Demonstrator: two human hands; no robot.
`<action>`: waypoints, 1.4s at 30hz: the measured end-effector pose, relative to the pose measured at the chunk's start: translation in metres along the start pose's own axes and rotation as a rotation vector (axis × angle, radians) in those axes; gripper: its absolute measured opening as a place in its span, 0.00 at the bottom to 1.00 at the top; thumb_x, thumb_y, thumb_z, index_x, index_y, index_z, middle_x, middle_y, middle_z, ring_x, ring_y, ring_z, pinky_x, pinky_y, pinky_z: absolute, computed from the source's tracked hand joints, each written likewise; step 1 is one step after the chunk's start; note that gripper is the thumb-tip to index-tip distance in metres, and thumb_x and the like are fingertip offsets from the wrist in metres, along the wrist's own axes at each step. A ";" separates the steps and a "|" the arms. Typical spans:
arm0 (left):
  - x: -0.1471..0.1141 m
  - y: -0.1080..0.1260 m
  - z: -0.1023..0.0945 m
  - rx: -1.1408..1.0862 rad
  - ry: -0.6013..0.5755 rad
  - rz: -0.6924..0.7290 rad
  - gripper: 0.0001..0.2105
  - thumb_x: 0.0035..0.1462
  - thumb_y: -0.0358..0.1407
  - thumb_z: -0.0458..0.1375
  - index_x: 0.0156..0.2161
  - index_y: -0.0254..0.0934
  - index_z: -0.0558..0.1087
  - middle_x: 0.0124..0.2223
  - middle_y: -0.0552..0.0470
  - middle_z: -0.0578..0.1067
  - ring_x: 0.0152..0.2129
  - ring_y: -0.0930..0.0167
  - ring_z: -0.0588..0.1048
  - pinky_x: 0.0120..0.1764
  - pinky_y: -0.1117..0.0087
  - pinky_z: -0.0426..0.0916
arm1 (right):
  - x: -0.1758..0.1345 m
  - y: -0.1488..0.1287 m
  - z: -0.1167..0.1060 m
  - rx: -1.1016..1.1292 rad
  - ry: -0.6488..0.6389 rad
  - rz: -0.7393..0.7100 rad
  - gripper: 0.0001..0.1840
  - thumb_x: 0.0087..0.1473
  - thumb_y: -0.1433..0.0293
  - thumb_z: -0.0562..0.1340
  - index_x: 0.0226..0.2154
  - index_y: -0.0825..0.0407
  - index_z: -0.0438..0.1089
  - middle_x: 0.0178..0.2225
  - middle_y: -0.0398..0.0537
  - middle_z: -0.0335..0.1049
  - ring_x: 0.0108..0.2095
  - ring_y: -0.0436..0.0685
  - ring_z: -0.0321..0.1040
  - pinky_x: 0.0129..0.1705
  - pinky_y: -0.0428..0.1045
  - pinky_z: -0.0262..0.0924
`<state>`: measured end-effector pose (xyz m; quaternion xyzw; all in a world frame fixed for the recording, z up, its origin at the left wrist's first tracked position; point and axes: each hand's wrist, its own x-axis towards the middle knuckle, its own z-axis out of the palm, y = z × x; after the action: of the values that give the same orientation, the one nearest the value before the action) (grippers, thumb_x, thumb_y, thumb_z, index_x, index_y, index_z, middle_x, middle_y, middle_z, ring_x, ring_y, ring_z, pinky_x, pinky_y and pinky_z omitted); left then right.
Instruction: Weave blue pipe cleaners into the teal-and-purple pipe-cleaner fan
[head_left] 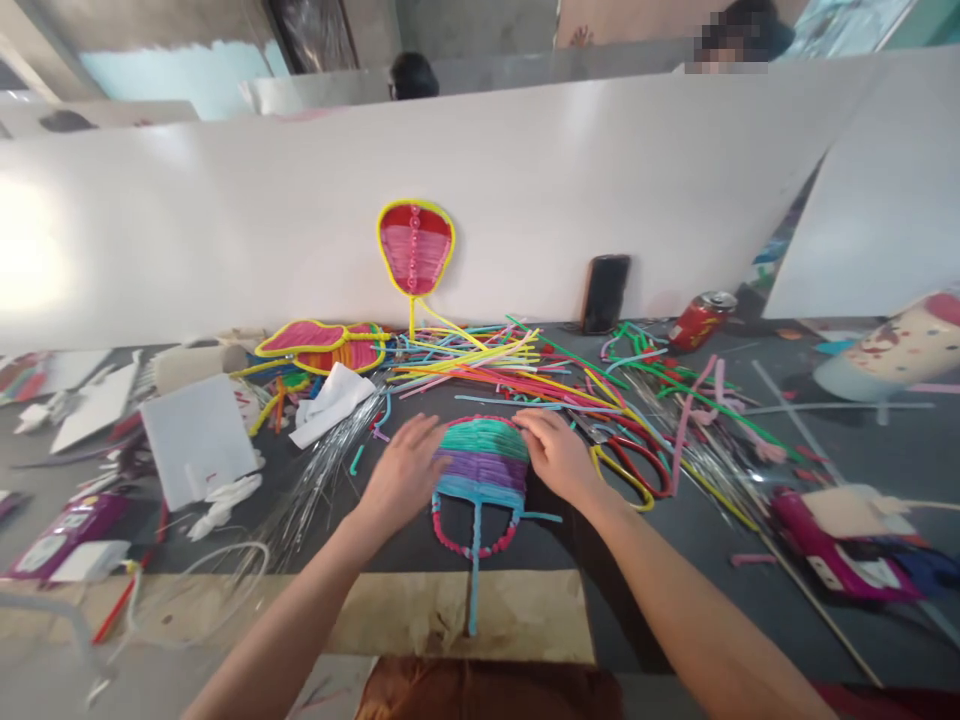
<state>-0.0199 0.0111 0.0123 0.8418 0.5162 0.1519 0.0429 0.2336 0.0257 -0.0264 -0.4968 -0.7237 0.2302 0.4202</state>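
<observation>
Teal-purple-blue pipe-cleaner fan is laid on the counter, just in front of the loose pipe-cleaner pile. Left edge is partly covered by the left hand, top-right rim touched by the right hand. Fingers are lightly bent, but whether anything's pinched can't be told tbh. Red soda can is parked right of the pile.

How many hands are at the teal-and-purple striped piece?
2: the left hand at the left edge of the striped piece, the right hand at its upper right corner. No others show there.
</observation>
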 end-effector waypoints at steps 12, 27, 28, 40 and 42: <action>0.015 0.017 0.044 0.136 -0.280 0.248 0.38 0.57 0.58 0.41 0.65 0.36 0.48 0.66 0.39 0.50 0.64 0.58 0.46 0.61 0.50 0.35 | -0.010 0.002 0.017 -0.401 -0.328 -0.154 0.24 0.59 0.71 0.50 0.56 0.59 0.61 0.58 0.60 0.60 0.61 0.64 0.52 0.60 0.61 0.52; 0.016 0.021 0.035 0.009 -0.313 0.196 0.39 0.55 0.59 0.44 0.65 0.36 0.49 0.67 0.39 0.49 0.64 0.58 0.46 0.61 0.52 0.37 | -0.009 0.010 0.022 -0.224 -0.218 -0.060 0.21 0.56 0.72 0.50 0.49 0.59 0.69 0.52 0.59 0.67 0.56 0.62 0.60 0.58 0.60 0.55; 0.015 0.023 0.032 -0.016 -0.318 0.198 0.38 0.56 0.58 0.44 0.65 0.37 0.48 0.66 0.40 0.49 0.64 0.59 0.46 0.61 0.53 0.38 | -0.010 0.011 0.022 -0.199 -0.207 -0.061 0.21 0.56 0.72 0.50 0.48 0.58 0.70 0.52 0.59 0.68 0.56 0.62 0.61 0.58 0.60 0.56; -0.107 0.007 0.005 0.124 0.007 -0.104 0.24 0.62 0.43 0.46 0.60 0.36 0.59 0.64 0.42 0.57 0.63 0.61 0.51 0.61 0.53 0.44 | -0.006 0.026 -0.010 -0.014 0.297 0.150 0.27 0.61 0.57 0.41 0.48 0.56 0.64 0.41 0.58 0.71 0.31 0.56 0.71 0.36 0.51 0.65; -0.127 -0.007 0.008 0.147 0.049 -0.188 0.23 0.62 0.43 0.46 0.58 0.34 0.63 0.63 0.40 0.60 0.61 0.60 0.54 0.60 0.53 0.48 | -0.006 0.026 -0.010 -0.014 0.318 0.171 0.28 0.61 0.57 0.40 0.48 0.57 0.63 0.38 0.57 0.71 0.25 0.53 0.68 0.30 0.50 0.64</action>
<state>-0.0769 -0.0975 -0.0236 0.7866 0.6035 0.1295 -0.0177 0.2570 0.0296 -0.0432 -0.5896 -0.6048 0.1787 0.5046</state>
